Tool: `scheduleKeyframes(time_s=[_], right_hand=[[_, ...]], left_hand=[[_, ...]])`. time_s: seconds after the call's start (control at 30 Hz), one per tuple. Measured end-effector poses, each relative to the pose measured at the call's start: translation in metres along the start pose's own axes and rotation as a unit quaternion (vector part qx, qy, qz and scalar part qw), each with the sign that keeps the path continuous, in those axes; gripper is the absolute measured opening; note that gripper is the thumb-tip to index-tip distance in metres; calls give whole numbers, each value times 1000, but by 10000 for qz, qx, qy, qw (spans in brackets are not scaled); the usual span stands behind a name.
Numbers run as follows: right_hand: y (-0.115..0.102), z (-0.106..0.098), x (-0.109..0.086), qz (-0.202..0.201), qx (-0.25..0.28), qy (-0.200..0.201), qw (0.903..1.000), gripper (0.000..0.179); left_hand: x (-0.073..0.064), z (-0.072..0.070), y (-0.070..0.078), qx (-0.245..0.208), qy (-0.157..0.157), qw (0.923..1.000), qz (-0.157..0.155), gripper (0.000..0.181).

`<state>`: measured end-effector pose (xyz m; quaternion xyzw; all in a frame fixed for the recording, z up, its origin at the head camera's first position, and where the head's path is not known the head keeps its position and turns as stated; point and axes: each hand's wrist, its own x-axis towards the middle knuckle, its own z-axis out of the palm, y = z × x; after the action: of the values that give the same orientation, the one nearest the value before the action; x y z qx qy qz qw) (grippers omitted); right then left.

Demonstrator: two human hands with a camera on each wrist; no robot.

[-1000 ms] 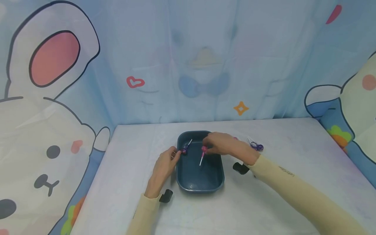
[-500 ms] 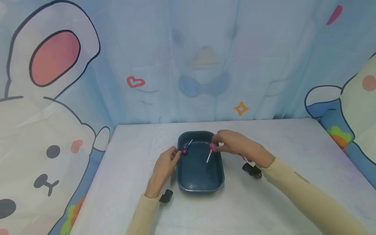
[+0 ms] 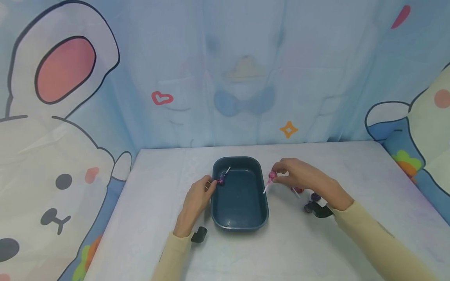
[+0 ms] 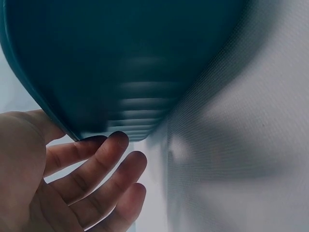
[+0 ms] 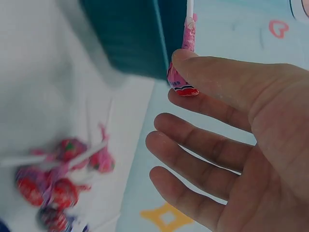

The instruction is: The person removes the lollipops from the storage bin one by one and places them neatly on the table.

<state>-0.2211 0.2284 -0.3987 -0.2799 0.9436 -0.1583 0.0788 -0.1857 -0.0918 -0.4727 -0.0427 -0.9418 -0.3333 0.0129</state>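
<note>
A dark blue tray (image 3: pixel 240 210) stands on the white-covered table. My left hand (image 3: pixel 195 199) pinches its left rim, thumb over the edge and fingers outside below it; the left wrist view shows these fingers (image 4: pixel 116 150) against the tray's outer wall. Inside the tray, by the left thumb, lies a purple-wrapped lollipop (image 3: pixel 221 180), stick toward the back. Just off the right rim, my right hand (image 3: pixel 302 173) pinches a pink-wrapped lollipop (image 3: pixel 272 175) between thumb and index finger, its stick slanting down over the rim. The other right fingers (image 5: pixel 188 140) are spread and touch nothing.
Several more lollipops lie on the table right of the tray, among them a red one (image 3: pixel 299 190) and a purple one (image 3: pixel 315 197), partly hidden by the right wrist. A blue cartoon curtain (image 3: pixel 242 78) hangs behind the table.
My right hand has moved right with the pink lollipop, from above the tray's inside to just beyond its right rim. Left hand, tray and purple lollipop stay where they were.
</note>
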Motion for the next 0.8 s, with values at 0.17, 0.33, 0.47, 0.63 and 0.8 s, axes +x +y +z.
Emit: scheduleKeyframes(time_s=[0.17,0.33,0.47,0.63,0.8], right_hand=[[16,1,-14,391,91,-54,9992,35],[25,10,-25,899,242,-372,9950,34],[30,21,-32,955,252,-449,9941,29],[33,33,-36,679,-52,-325,9971,37],[29,40,-37,592,-486,-197,9969,30]], left_hand=[[0,0,0,-14,36,10000,-6,24],[0,1,1,6,46,10000,10,25],[0,1,1,10,67,10000,37,25],[0,0,1,17,51,10000,34,26],[0,1,1,49,28,10000,-11,28]])
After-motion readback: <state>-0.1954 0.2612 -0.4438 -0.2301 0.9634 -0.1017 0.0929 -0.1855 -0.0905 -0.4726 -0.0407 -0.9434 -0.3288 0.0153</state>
